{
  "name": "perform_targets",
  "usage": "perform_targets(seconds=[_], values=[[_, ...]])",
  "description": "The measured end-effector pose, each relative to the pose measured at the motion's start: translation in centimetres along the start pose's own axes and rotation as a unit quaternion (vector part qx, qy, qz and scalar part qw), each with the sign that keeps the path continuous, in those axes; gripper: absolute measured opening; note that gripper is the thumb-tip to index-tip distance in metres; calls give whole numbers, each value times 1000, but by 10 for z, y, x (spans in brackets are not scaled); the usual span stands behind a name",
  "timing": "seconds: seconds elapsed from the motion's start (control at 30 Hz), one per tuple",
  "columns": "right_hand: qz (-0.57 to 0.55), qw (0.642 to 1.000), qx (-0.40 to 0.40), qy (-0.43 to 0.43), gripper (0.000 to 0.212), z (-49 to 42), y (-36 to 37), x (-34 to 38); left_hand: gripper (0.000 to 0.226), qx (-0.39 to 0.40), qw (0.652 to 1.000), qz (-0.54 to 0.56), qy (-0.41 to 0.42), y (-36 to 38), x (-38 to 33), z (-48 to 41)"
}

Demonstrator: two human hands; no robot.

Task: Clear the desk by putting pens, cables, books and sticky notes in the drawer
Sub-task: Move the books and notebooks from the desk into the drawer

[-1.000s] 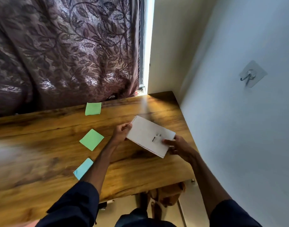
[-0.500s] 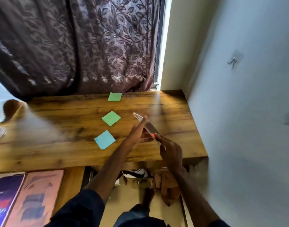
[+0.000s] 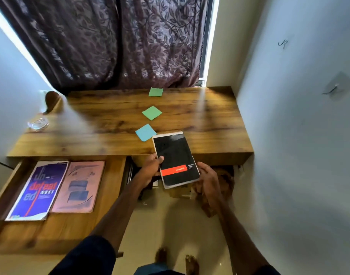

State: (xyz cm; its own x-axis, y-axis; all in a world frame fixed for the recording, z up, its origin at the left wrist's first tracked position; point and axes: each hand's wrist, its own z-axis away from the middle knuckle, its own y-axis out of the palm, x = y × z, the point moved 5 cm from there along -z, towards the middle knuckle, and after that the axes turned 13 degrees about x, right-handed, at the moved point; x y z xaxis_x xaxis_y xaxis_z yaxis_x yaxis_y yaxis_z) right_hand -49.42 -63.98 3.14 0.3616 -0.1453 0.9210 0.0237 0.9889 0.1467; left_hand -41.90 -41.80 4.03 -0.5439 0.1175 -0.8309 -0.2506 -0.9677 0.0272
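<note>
Just past the front edge of the brown wooden bench [image 3: 219, 124], a black-covered notebook with a red label band and pale page edges [image 3: 175, 158] is held in the air, tilted, its far corner overlapping the bench front in view. The left hand [image 3: 150, 169] grasps it on its left side, thumb laid across the cover and fingers underneath. The right hand [image 3: 208, 181] supports the notebook's lower right corner, palm and fingers cupped against its edge, so both hands carry it together. On the bench top lie three square sticky notes in a rough line running away from the person: a light blue sticky note [image 3: 145, 132] nearest, just beside the notebook's far corner, a green sticky note [image 3: 151, 112] near the middle, and a second green sticky note [image 3: 155, 92] close to the dark patterned curtain [image 3: 118, 42]. To the left, below the bench, an open wooden drawer [image 3: 114, 179] holds two flat books side by side: a purple-and-red covered book [image 3: 38, 190] and a pink covered book [image 3: 78, 186]. A clear glass dish [image 3: 37, 124] sits at the bench's left end, blurred. Bare feet [image 3: 178, 259] show on the pale floor below.
</note>
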Motion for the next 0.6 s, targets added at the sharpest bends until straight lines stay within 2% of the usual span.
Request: perform_targets(seconds=[0.13, 0.2, 0.33, 0.53, 0.6], values=[[-30, 999, 27, 29, 32, 11, 48, -28, 23, 12, 1000, -26, -3, -39, 14, 31], [5, 998, 47, 38, 22, 16, 76, -36, 23, 20, 999, -31, -4, -61, 23, 49], [80, 990, 115, 28, 28, 19, 146, -65, 19, 25, 996, -84, -20, -124, 56, 79], [152, 985, 82, 7, 37, 33, 267, -100, 24, 12, 990, -126, -61, -246, 106, 128], [183, 981, 65, 18, 41, 41, 305, -113, 24, -6, 982, -175, -71, -283, 121, 138]])
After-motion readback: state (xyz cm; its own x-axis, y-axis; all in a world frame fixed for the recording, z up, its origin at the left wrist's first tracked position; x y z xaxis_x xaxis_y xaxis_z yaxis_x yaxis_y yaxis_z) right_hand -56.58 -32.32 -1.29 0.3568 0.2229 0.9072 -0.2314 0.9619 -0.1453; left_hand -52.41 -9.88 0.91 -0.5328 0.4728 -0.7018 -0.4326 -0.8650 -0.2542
